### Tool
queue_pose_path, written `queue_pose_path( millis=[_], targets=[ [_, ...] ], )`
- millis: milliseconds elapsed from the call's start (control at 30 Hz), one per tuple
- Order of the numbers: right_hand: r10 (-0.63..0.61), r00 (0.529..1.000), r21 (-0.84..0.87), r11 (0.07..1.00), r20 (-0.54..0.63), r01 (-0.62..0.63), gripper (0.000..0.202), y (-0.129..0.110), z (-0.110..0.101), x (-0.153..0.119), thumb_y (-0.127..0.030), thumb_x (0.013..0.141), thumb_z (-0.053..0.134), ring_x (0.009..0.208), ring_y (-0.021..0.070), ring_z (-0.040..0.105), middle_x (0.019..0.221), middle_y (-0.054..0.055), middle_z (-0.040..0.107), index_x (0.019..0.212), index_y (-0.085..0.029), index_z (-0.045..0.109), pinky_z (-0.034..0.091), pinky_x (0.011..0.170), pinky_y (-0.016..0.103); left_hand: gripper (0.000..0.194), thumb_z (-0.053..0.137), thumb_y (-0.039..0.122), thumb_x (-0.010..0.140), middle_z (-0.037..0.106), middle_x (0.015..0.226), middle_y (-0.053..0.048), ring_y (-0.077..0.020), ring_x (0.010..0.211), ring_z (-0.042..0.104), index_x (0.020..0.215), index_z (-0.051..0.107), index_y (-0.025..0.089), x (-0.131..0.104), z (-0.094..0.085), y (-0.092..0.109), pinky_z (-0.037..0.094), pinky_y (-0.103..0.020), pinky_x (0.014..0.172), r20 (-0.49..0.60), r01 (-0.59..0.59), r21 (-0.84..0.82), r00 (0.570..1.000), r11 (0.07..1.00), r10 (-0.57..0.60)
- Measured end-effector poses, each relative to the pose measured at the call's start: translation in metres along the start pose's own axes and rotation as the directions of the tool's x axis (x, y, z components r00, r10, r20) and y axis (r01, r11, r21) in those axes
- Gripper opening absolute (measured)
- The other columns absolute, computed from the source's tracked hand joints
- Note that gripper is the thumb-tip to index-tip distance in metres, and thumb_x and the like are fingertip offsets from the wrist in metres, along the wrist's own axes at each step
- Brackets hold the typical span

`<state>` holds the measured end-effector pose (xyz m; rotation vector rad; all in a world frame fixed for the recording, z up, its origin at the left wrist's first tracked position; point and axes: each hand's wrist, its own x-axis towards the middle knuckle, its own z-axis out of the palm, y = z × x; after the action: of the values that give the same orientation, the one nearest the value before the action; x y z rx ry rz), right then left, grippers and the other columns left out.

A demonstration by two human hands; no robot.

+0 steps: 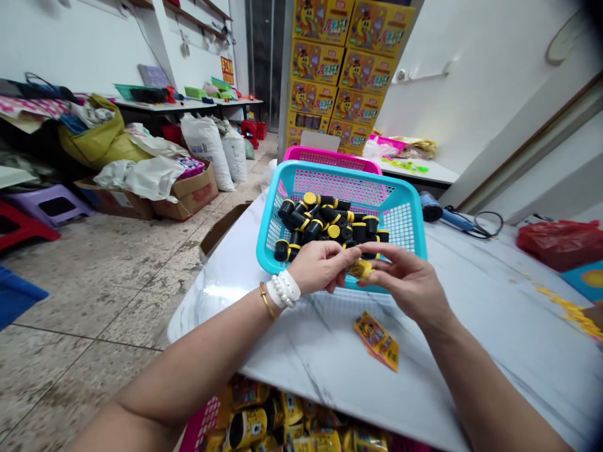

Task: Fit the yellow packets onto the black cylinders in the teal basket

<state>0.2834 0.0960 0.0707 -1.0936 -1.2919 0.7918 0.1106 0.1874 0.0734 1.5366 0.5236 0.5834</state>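
Observation:
Over the front rim of a turquoise plastic basket (342, 172), my left hand (323, 263) and my right hand (407, 276) meet on a small yellow-wrapped cylinder (360, 269). My left thumb and fingers pinch its left side, while my right thumb and fingers close around the other side. Fingers hide part of it. Inside the basket lie several black cylinders (313, 230) with yellow ends, heaped at odd angles. On the marbled white table (292, 339), a small pile of yellow printed labels (377, 341) lies below my hands.
A pink basket (207, 420) of yellow-wrapped cylinders (247, 427) stands below the table's near edge. Behind the turquoise basket are another pink basket (330, 157) and stacked yellow cartons (358, 69). A blue corded tool (455, 218) and red plastic bag (560, 245) lie right.

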Motion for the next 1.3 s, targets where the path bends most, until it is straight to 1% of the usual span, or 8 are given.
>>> queue_pose_path(
  millis=[233, 700, 767, 867, 1000, 1067, 1200, 1300],
  targets=[
    [-0.298, 0.955, -0.135, 0.945, 0.01, 0.296, 0.025, 0.003, 0.006, -0.009, -0.009, 0.072, 0.08, 0.083, 0.0142, 0.067, 0.094, 0.003, 0.067, 0.088, -0.028, 0.078, 0.06, 0.062, 0.022, 0.042, 0.048, 0.053, 0.091, 0.058, 0.047, 0.0, -0.0078, 0.027, 0.045, 0.075, 0.053, 0.015, -0.004, 0.002, 0.007, 0.028, -0.017, 0.029, 0.186, 0.271, -0.285, 0.957, 0.919, -0.225],
    [-0.179, 0.965, -0.079, 0.977, 0.19, 0.197, 0.022, -0.019, 0.0, -0.015, -0.012, 0.077, 0.077, 0.077, 0.0152, 0.069, 0.1, 0.003, 0.06, 0.092, -0.028, 0.078, 0.065, 0.062, 0.03, 0.067, 0.037, 0.076, 0.085, 0.06, 0.048, -0.002, -0.0112, 0.03, 0.05, 0.089, 0.06, 0.013, -0.009, -0.002, 0.012, 0.033, -0.019, 0.032, 0.284, 0.286, -0.103, 0.926, 0.953, -0.247],
    [-0.163, 0.914, -0.153, 0.96, 0.371, 0.233, 0.018, -0.036, 0.002, -0.02, -0.014, 0.077, 0.078, 0.085, 0.0168, 0.068, 0.098, 0.004, 0.063, 0.091, -0.025, 0.078, 0.063, 0.07, 0.029, 0.07, 0.041, 0.079, 0.08, 0.062, 0.051, -0.002, -0.0124, 0.032, 0.052, 0.099, 0.058, 0.014, -0.008, -0.003, 0.014, 0.034, -0.019, 0.034, 0.166, 0.24, -0.064, 0.96, 0.969, -0.226],
    [-0.09, 0.735, -0.206, 0.931, 0.672, 0.302, 0.012, -0.056, 0.022, -0.034, -0.015, 0.08, 0.075, 0.073, 0.009, 0.065, 0.106, 0.006, 0.063, 0.092, -0.019, 0.077, 0.059, 0.07, 0.021, 0.069, 0.047, 0.078, 0.078, 0.065, 0.055, -0.003, -0.0124, 0.034, 0.055, 0.105, 0.054, 0.015, -0.006, -0.006, 0.013, 0.035, -0.019, 0.037, 0.047, 0.167, -0.014, 0.985, 0.986, -0.166],
    [-0.022, 0.531, -0.196, 0.916, 0.847, 0.35, 0.016, -0.052, 0.05, -0.063, -0.024, 0.088, 0.068, 0.067, 0.0061, 0.062, 0.114, 0.009, 0.064, 0.1, -0.015, 0.075, 0.056, 0.072, 0.018, 0.065, 0.047, 0.075, 0.081, 0.066, 0.059, -0.004, -0.0121, 0.037, 0.057, 0.105, 0.052, 0.016, -0.002, -0.007, 0.01, 0.036, -0.019, 0.039, 0.028, 0.112, 0.022, 0.993, 0.993, -0.113],
    [-0.027, 0.596, -0.213, 0.92, 0.802, 0.328, 0.024, -0.038, 0.045, -0.076, -0.032, 0.088, 0.068, 0.072, 0.0083, 0.065, 0.11, 0.009, 0.067, 0.103, -0.015, 0.074, 0.056, 0.072, 0.018, 0.061, 0.052, 0.071, 0.081, 0.066, 0.06, -0.003, -0.0109, 0.038, 0.057, 0.106, 0.053, 0.015, -0.001, -0.007, 0.009, 0.036, -0.018, 0.041, 0.01, 0.094, 0.035, 0.995, 0.995, -0.095],
    [-0.003, 0.953, -0.685, 0.694, 0.305, 0.221, 0.019, -0.002, 0.001, -0.09, -0.023, 0.089, 0.067, 0.08, 0.0144, 0.067, 0.094, 0.006, 0.07, 0.105, -0.023, 0.075, 0.055, 0.073, 0.025, 0.049, 0.064, 0.059, 0.081, 0.064, 0.059, -0.001, -0.0081, 0.038, 0.055, 0.102, 0.059, 0.014, 0.001, -0.005, 0.009, 0.037, -0.017, 0.042, -0.048, 0.077, 0.069, 0.996, 0.995, -0.074],
    [0.018, 0.991, -0.833, 0.543, 0.135, 0.103, 0.012, 0.019, -0.025, -0.096, -0.026, 0.085, 0.07, 0.071, 0.0157, 0.065, 0.084, 0.004, 0.068, 0.093, -0.022, 0.077, 0.053, 0.065, 0.028, 0.041, 0.067, 0.053, 0.082, 0.064, 0.058, -0.002, -0.0084, 0.038, 0.054, 0.093, 0.064, 0.013, 0.0, -0.002, 0.007, 0.037, -0.018, 0.041, -0.016, 0.051, 0.103, 0.999, 0.993, -0.049]
  ],
)
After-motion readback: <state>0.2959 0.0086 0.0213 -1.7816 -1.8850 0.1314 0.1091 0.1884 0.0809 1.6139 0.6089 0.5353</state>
